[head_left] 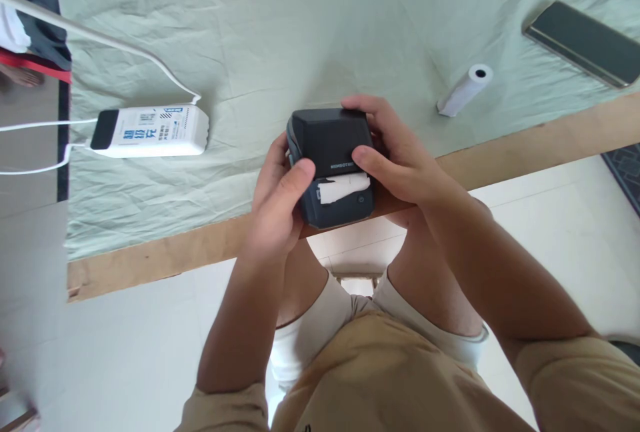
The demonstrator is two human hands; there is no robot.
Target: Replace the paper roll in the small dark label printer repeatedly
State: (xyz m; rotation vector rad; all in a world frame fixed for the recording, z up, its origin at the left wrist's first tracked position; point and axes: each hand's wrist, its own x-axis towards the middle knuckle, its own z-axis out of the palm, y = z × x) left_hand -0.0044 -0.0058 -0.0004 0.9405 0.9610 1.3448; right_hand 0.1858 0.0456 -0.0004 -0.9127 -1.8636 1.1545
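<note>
Between my two hands is a small dark thermal printer (327, 142), held over the table's front edge. A torn strip of white paper (344, 189) sticks out of the slot across its front. My left hand (280, 195) grips the printer's left side, its thumb on the front corner. On the other side, my right hand (395, 149) wraps the right edge, with the thumb resting on the lid beside the lettering. The fingers under the printer are partly hidden. A white paper roll (463, 93) lies on the cloth to the right.
A white power strip (157, 131) with several white cables (125, 45) lies on the left of the green cloth (280, 32). At the far right rests a dark phone (585, 42). The table's wooden edge (165, 255) runs in front of me. Part of another person (40, 12) shows at upper left.
</note>
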